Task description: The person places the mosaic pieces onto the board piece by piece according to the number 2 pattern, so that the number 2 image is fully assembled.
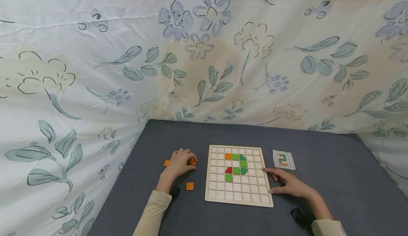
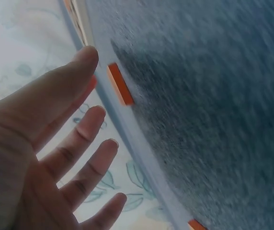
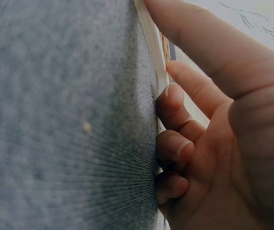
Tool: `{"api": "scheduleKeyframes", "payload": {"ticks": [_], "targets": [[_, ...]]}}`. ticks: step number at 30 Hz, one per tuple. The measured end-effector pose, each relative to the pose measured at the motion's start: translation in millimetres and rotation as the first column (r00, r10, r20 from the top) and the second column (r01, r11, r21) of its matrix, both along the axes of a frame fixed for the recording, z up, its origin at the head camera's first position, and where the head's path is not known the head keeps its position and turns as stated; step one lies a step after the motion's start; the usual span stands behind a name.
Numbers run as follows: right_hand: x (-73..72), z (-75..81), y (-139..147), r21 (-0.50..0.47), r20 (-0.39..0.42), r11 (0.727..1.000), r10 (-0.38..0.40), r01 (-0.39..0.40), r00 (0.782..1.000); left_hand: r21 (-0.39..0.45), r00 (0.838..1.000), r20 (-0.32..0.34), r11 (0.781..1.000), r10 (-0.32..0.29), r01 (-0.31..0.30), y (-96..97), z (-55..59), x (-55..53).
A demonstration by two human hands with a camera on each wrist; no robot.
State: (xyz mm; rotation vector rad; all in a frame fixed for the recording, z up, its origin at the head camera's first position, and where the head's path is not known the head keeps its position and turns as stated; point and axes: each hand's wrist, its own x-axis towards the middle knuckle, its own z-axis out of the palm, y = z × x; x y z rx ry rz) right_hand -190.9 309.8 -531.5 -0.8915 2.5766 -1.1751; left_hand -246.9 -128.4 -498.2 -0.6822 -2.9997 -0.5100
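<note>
My left hand (image 1: 181, 162) is bent over a small orange square tile (image 1: 193, 161), thumb and fingers apart around it. In the left wrist view the thumb (image 2: 74, 67) and fingers stand off the orange tile (image 2: 120, 84), which lies by the thumb tip. On the right, my right hand (image 1: 291, 184) touches the side of a pale wooden grid board (image 1: 216, 195) with index fingertip and thumb; its other fingers (image 3: 173, 143) are curled in toward the palm. Green tiles (image 1: 236, 170), an orange tile (image 1: 228, 156) and a red rounded tile (image 1: 228, 170) sit in the board's cells.
Another orange tile (image 1: 190, 186) lies left of the board, and one more (image 1: 166, 163) shows partly behind the left hand. A small printed pattern card (image 1: 283, 159) lies right of the board on the dark grey table (image 1: 178, 133). Floral cloth (image 1: 204, 87) hangs behind.
</note>
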Motion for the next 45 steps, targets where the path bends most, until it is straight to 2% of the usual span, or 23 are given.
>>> {"api": "scheduleKeyframes", "payload": {"ticks": [9, 28, 38, 45], "targets": [[0.6, -0.9, 0.7, 0.026, 0.027, 1.0, -0.017, 0.016, 0.999, 0.013, 1.0, -0.02, 1.0, 0.021, -0.021, -10.6, -3.3, -4.4], [0.0, -1.3, -0.4, 0.023, 0.034, 1.0, -0.02, 0.019, 0.999, -0.042, 1.0, 0.006, 0.999, 0.023, -0.023, -15.0, -3.4, -12.0], [0.5, -1.7, 0.1, 0.029, 0.034, 0.999, -0.025, 0.024, 0.999, -0.049, 1.0, -0.01, 0.999, 0.016, -0.017, -14.1, -3.9, -10.6], [0.3, -1.7, 0.7, 0.025, 0.047, 0.999, -0.03, 0.029, 0.998, -0.055, 0.999, -0.045, 0.998, 0.012, -0.015, -12.9, -2.9, -9.4]]}}
